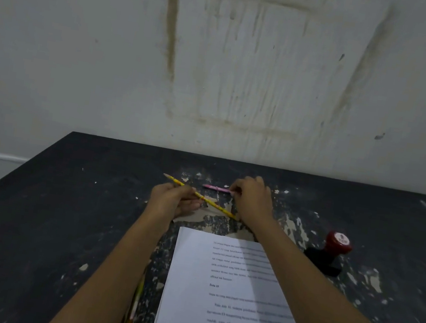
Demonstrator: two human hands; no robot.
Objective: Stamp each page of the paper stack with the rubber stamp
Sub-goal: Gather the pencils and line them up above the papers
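A stack of white printed pages (229,298) lies on the dark table in front of me. The rubber stamp (333,249), with a red round knob and a black base, stands to the right of the stack, touched by neither hand. My left hand (172,201) holds a yellow pencil (211,203) beyond the stack's far edge. My right hand (253,198) reaches further back and its fingers pinch the right end of a pink pen (216,188) lying on the table.
The black table (43,218) has worn, peeling patches around the middle and ends at a stained white wall (248,69). More pencils (134,308) lie along the stack's left side, partly under my left forearm.
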